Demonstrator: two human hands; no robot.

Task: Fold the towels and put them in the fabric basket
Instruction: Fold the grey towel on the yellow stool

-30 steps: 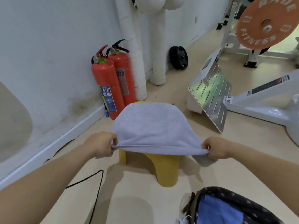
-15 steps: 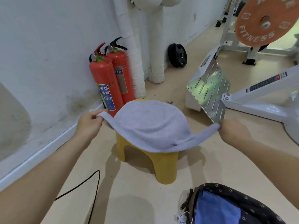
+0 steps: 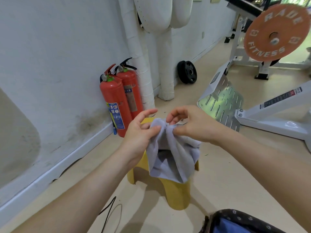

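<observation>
- Both hands meet above the yellow plastic stool [image 3: 175,194], and the grey towel [image 3: 170,158] hangs between them, draped down over the stool's seat
- Left hand [image 3: 141,133]: thumb and forefinger pressed together on one upper corner of the towel, the other fingers loose and fanned out above
- Right hand [image 3: 190,125]: thumb and forefinger nipped on the other corner, right beside the left grip, the two corners all but touching
- The cloth looks soft and limp: it sags into deep folds at once and pools on the stool, with no stiffness at all
- It looks light too; a fingertip pinch at each corner carries it with no strain showing
- Terry like this should not be slippery, so a corner pinch ought to hold, though the hem is thin and a shallow pinch could let one layer slide out
- Best places to take hold, I'd say: the corners and the hemmed edge, since a handful of the middle would only bunch it
- Whether the lower edges line up is hard to tell, because the hanging folds hide them
- The dark patterned fabric basket [image 3: 239,219] sits at the bottom right on the floor, near the stool, with something blue [image 3: 235,228] already inside
- Two red fire extinguishers [image 3: 121,101] stand against the wall behind, well clear of the work
</observation>
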